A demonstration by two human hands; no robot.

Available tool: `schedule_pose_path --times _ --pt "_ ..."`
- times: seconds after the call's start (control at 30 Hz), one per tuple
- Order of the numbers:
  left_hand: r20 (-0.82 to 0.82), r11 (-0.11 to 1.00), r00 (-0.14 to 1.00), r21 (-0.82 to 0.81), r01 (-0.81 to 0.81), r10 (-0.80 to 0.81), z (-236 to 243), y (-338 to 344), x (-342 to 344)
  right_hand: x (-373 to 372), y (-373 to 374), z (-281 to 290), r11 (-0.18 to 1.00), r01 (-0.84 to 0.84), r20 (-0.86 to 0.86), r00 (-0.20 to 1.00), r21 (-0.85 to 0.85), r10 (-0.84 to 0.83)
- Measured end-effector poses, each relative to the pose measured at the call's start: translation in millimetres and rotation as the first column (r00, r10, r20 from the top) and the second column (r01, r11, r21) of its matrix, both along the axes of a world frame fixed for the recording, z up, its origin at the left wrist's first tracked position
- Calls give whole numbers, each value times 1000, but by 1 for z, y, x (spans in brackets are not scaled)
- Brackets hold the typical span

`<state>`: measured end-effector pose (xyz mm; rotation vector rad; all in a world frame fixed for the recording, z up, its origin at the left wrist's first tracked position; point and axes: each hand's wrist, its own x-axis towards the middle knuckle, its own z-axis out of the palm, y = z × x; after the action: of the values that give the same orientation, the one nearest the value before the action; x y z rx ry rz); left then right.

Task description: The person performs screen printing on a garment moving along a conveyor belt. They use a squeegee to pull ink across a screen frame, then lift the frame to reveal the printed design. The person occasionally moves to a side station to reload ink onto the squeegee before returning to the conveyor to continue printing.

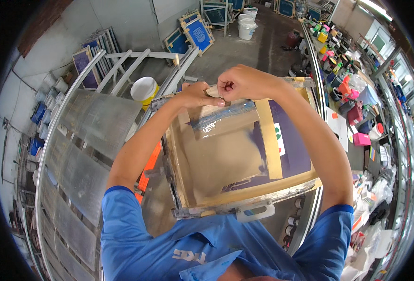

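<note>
Both my arms reach to the far end of a wooden-framed printing screen (291, 178). Brownish-beige ink (221, 161) coats much of its mesh. My left hand (195, 96) is closed on the squeegee (225, 119), thumb along its top edge. The squeegee leans over the ink, its lower part wet and streaked blue-grey. Beside it, my right hand (244, 82) is curled closed, just above the squeegee's top; I cannot make out what lies in its fingers. A strip of tan tape (269, 140) runs down the mesh, beside a white patch with red and green shapes (279, 140).
A clamp handle (256, 212) projects at the screen's near edge. To the left stand a rail rack with translucent panels (80, 164) and a yellow-and-white bucket (144, 90). On the right, a long bench holds bottles, tubs and bags, including a pink box (361, 139).
</note>
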<state>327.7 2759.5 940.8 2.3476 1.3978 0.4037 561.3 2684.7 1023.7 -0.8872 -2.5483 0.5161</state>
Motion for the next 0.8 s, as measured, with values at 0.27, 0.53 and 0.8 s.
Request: schedule_pose_path --times 0.27,0.53,0.8 --pt "51 983 999 -180 15 -6 12 124 62 93 119 15 997 -4 -53 999 -83 0" --pt "-36 988 999 -155 -25 19 19 257 105 133 258 8 995 71 -68 995 65 -67" --pt "35 990 999 -139 20 -16 67 387 135 142 401 45 927 137 41 986 350 -161"
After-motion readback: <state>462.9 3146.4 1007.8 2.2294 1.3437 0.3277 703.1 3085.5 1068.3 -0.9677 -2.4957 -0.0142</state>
